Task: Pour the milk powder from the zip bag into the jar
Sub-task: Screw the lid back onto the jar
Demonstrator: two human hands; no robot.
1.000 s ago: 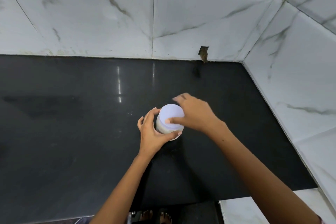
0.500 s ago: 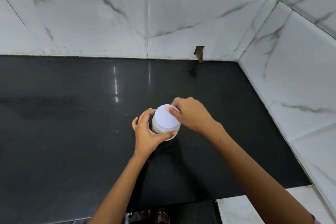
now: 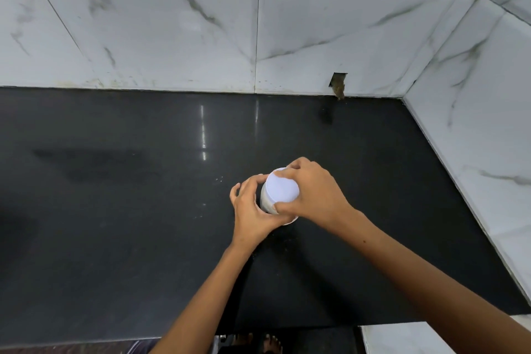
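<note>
A small clear jar [image 3: 266, 204] with pale powder inside stands upright on the black counter [image 3: 115, 210]. A white round lid [image 3: 281, 188] sits on top of it. My left hand [image 3: 253, 210] wraps around the jar's body from the left. My right hand [image 3: 313, 191] grips the lid's rim from the right, fingers curled over its far edge and thumb at its near edge. No zip bag is in view.
White marble-look tiled walls [image 3: 172, 37] close the counter at the back and right. A small dark hole [image 3: 338, 84] is in the back wall at counter level. A few white specks [image 3: 219, 179] lie left of the jar. A white tile ledge [image 3: 431, 338] sits at bottom right.
My right hand has closed round the lid, going from a loose touch with spread fingers to a full grip on its rim. My left hand stays on the jar.
</note>
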